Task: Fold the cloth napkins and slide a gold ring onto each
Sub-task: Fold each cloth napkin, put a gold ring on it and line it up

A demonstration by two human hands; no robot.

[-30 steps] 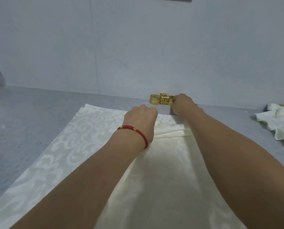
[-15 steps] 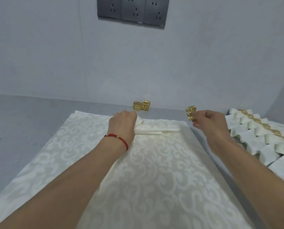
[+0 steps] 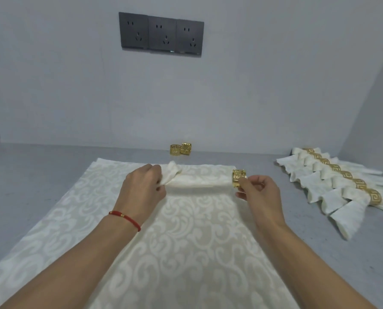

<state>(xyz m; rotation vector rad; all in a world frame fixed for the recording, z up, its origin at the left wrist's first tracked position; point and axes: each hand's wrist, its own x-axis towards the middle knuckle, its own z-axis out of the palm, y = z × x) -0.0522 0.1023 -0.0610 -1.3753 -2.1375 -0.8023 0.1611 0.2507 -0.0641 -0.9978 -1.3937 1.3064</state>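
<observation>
Grey tabletop (image 3: 41,179) carries a cream damask cloth (image 3: 175,241) spread wide as a working surface. At the cloth's far edge lies the folded napkin (image 3: 199,180), a narrow pleated band. The left hand (image 3: 141,186) pinches its left end to steady it, while the right hand (image 3: 259,190) pinches a fretwork gold ring (image 3: 239,178) at its right end, probably for threading.

Plain workroom; grey counter (image 3: 41,170), wall sockets (image 3: 161,34), ringed napkins (image 3: 333,179).
</observation>
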